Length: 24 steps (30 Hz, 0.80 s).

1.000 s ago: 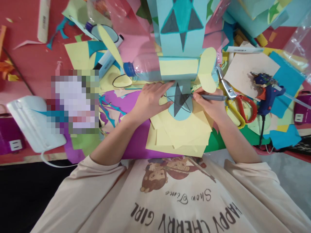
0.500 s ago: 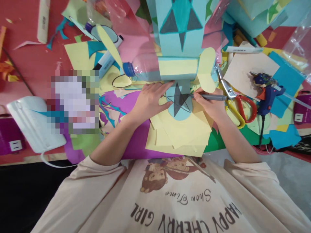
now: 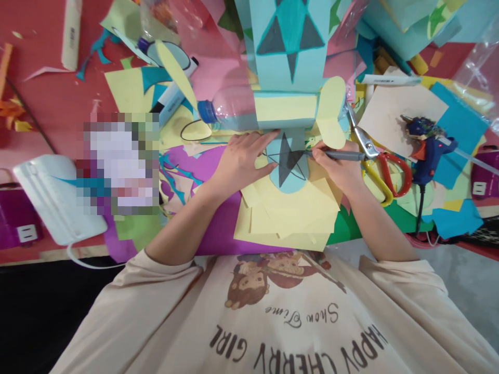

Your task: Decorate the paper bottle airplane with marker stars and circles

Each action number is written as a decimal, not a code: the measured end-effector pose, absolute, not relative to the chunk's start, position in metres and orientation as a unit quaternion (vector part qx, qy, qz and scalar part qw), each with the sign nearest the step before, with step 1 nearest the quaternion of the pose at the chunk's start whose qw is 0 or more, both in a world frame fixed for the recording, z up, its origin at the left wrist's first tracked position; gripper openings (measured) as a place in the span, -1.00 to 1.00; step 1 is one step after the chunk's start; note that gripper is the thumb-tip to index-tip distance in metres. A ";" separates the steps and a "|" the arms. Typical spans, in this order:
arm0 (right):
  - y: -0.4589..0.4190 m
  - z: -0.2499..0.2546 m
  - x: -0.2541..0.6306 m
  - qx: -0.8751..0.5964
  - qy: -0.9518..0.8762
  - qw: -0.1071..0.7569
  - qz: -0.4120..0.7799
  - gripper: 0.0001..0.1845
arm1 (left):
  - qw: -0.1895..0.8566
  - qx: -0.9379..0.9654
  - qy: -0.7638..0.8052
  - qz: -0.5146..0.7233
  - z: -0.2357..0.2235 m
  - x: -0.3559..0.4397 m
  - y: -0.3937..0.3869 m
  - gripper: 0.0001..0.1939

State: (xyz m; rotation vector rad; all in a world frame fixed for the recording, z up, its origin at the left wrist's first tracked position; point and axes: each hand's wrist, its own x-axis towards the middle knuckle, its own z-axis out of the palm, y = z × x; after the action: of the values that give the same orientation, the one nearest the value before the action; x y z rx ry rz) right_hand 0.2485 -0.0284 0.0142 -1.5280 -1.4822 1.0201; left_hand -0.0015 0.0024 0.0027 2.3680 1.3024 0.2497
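My left hand (image 3: 244, 161) lies with fingers spread at the left edge of a light blue paper piece (image 3: 289, 182). On that piece is a drawn star, partly filled in dark grey. A dark grey marker (image 3: 343, 155) is pinched in my right hand (image 3: 338, 169), its tip on the star's right side. Beneath the blue piece are stacked pale yellow sheets (image 3: 288, 223). Just beyond my hands a clear plastic bottle (image 3: 234, 107) with a blue cap lies on its side, wrapped in blue and yellow paper.
Scissors (image 3: 395, 174) with red and yellow handles lie right of my right hand, beside a blue glue gun (image 3: 432, 156). Light blue paper with a coloured star (image 3: 292, 31) stands behind the bottle. A white device (image 3: 58, 200) with a cable is at the left, near paper scraps.
My right hand and the marker have shifted very slightly to the right. My left hand and the blue paper stay in place.
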 end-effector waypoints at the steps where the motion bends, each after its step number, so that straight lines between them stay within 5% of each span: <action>1: -0.028 0.014 0.249 -0.600 -0.579 0.385 0.396 -0.85 | 0.211 0.853 0.468 0.091 0.002 -0.002 0.002 -0.40; 24: -0.027 0.010 0.251 -0.612 -0.553 0.395 0.404 -0.81 | 0.217 0.851 0.468 0.092 0.004 -0.002 0.002 -0.39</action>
State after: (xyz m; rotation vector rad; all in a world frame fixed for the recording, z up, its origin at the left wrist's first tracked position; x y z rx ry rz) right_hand 0.2511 -0.0267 0.0101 -1.5518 -1.4037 1.0254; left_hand -0.0020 0.0021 0.0042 2.3580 1.2975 0.2539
